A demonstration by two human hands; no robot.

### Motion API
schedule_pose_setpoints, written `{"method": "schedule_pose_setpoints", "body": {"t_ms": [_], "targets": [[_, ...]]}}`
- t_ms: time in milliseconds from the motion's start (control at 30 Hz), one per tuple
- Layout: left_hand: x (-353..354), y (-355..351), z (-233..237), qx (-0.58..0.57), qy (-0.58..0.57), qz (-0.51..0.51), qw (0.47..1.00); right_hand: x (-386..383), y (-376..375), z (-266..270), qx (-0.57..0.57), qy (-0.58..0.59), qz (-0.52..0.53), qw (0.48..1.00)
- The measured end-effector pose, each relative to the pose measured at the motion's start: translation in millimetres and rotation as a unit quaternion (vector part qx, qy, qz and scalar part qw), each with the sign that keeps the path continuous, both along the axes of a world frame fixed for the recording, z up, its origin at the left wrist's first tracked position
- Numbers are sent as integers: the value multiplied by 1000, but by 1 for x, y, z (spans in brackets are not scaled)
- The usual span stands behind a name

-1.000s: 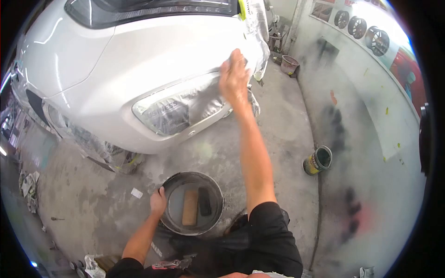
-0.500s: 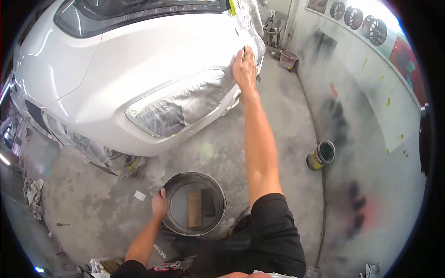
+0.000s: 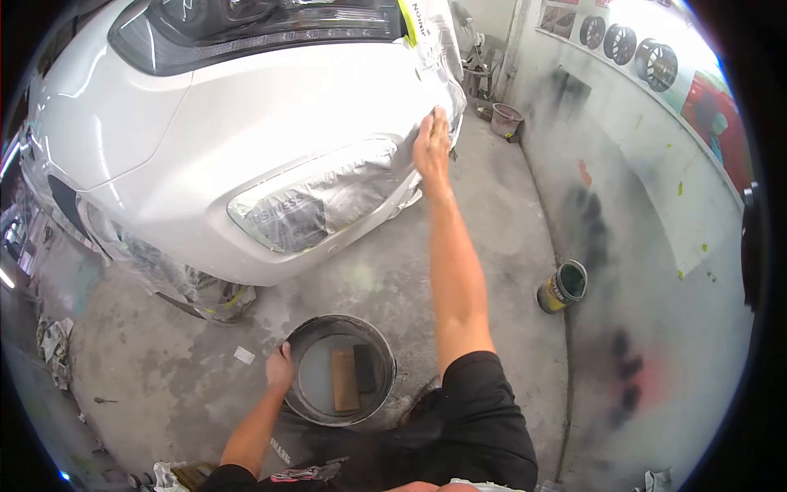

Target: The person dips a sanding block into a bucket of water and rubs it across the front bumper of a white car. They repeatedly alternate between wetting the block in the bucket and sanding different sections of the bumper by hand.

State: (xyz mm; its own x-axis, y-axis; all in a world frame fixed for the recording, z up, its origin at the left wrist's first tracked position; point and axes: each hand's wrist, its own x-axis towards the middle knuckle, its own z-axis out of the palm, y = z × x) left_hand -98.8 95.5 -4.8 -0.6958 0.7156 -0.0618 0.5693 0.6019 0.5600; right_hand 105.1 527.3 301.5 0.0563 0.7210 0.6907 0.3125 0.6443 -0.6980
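My right hand point(image 3: 432, 146) lies with outstretched fingers along the right corner of the white car bumper point(image 3: 328, 98). Whether anything is under the palm is hidden. Below and left of it, a silvery masking sheet point(image 3: 328, 205) covers the lamp opening. My left hand point(image 3: 280, 367) is closed on the left rim of a round dark bucket point(image 3: 300, 334) near my legs. Cloudy water point(image 3: 316, 377) fills the bucket's bottom, with a brown block point(image 3: 344, 381) and a dark block point(image 3: 364, 367) side by side in it.
An open can point(image 3: 562, 287) stands by the paint-marked wall point(image 3: 639, 213) on the right. Farther back sits a small bucket point(image 3: 506, 120). A white paper scrap point(image 3: 243, 355) lies on the stained floor point(image 3: 164, 361). Masking film point(image 3: 443, 57) hangs at the car's far side.
The scene has shifted slightly as the head view moved. My right hand stays on the bumper corner, a little lower in view. My left hand keeps holding the bucket rim.
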Motion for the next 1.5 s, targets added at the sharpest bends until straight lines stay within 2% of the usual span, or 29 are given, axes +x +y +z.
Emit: {"method": "schedule_pose_setpoints", "body": {"t_ms": [100, 233, 333, 400, 533, 633, 767, 800, 833, 900, 1000, 1100, 1133, 1267, 1367, 1400, 1500], "targets": [[-3, -2, -8, 0, 3, 1, 1000, 6, -3, 9, -10, -1, 13, 1000], [0, 0, -2, 6, -23, 11, 1000, 6, -4, 0, 49, -17, 20, 998], [-1, 1, -4, -11, -15, 14, 1000, 1, -1, 34, 23, -49, 53, 997], [-1, 0, -7, 5, -13, 9, 1000, 1, -1, 33, 20, -65, 67, 995], [-2, 1, -8, 10, -27, 11, 1000, 3, -2, 14, 84, -104, 0, 991], [-2, -1, 1, 9, -32, 2, 999, -9, 11, 43, 65, -91, 15, 994], [-1, -1, 0, 6, -31, 4, 999, -17, 0, 28, 77, -116, -32, 990], [-1, 1, -1, 5, -31, 1, 1000, -24, -14, 28, 128, -90, 15, 988], [-1, 1, -1, 4, -27, -2, 1000, -33, -35, 28, 186, -127, -29, 974], [-3, 0, 0, 0, -17, -6, 1000, -28, -51, 39, 138, -181, -59, 972], [-2, -3, -3, 16, -25, -4, 1000, -25, -15, 58, 27, -96, -11, 995], [0, -2, -4, 18, -17, 4, 1000, -45, -48, 58, 25, -142, -35, 989], [0, 0, -2, 23, -18, 3, 1000, -52, -61, 46, 142, -158, -89, 973], [0, -2, 1, 12, -19, 5, 1000, -24, -37, 64, 38, -145, -34, 988], [-3, -4, -9, 12, -18, 1, 1000, -45, -35, 68, -9, -92, -24, 995], [-3, -2, -12, 19, -17, -1, 1000, -54, -61, 67, 5, -99, 6, 995], [-1, -2, -8, 18, -21, 10, 1000, -106, -173, 38, 205, -174, 6, 963]]}}
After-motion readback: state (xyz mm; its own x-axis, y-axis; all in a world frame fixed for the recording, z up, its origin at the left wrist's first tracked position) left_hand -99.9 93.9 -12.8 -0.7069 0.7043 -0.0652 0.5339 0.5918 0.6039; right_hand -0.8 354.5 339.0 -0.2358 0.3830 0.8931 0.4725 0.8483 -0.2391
